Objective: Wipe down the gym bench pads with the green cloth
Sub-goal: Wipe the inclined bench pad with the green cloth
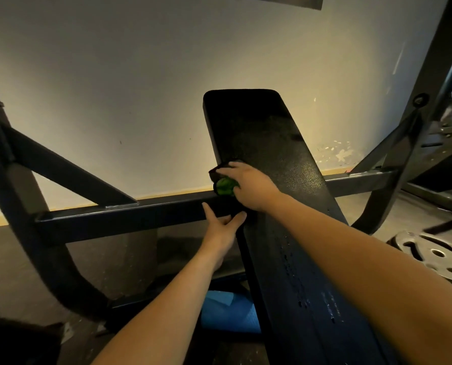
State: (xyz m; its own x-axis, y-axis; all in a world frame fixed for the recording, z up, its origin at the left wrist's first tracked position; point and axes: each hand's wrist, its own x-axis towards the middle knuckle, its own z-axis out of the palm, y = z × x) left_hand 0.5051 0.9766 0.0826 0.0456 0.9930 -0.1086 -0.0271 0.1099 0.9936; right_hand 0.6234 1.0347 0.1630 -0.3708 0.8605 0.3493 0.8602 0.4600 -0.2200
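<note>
A long black bench pad (277, 143) runs from the bottom right toward the wall. My right hand (248, 184) lies across its left edge and holds the bunched green cloth (226, 186) against the pad's side. Just below, my left hand (221, 226) rests against the pad's left edge, near where the black crossbar (130, 216) passes under it, with its fingers spread and holding nothing. Most of the cloth is hidden under my right hand.
A black steel rack frame (61, 167) with diagonal braces stands between me and the pale wall (140, 75). A weight plate (435, 252) lies on the floor at the right. A blue rolled mat (227, 314) sits under the bench.
</note>
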